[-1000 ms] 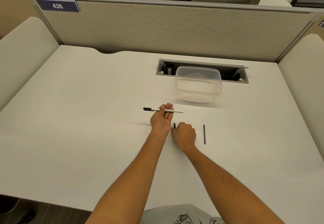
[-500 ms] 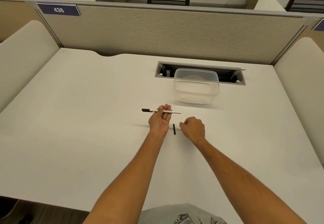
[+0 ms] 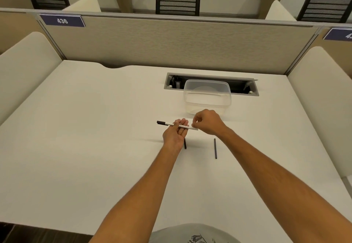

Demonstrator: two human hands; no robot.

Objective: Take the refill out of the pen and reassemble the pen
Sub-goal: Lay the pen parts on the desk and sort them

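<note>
Since half a second before, my right hand [image 3: 206,121] had lifted off the bench [image 3: 95,147] and come up to the open right end of the pen barrel [image 3: 185,127], its fingers curled and pinched together just at that end; whether anything sat between the fingertips I could not tell. My left hand [image 3: 176,133] had kept its grip, palm up, fingers curled round the white barrel, which lay level across them with its black tip [image 3: 161,122] sticking out to the left. Below the left hand a short black piece [image 3: 185,145] lay on the bench, partly hidden by my wrist. To the right of it, well apart, the thin dark refill [image 3: 215,148] lay on the bench, pointing away from me and touched by neither hand. Beyond my right hand stood a clear plastic container [image 3: 207,96], just in front of the cable slot [image 3: 245,88] cut into the bench. Past that ran the grey partition [image 3: 171,41] with its label reading 436 [image 3: 62,21].
</note>
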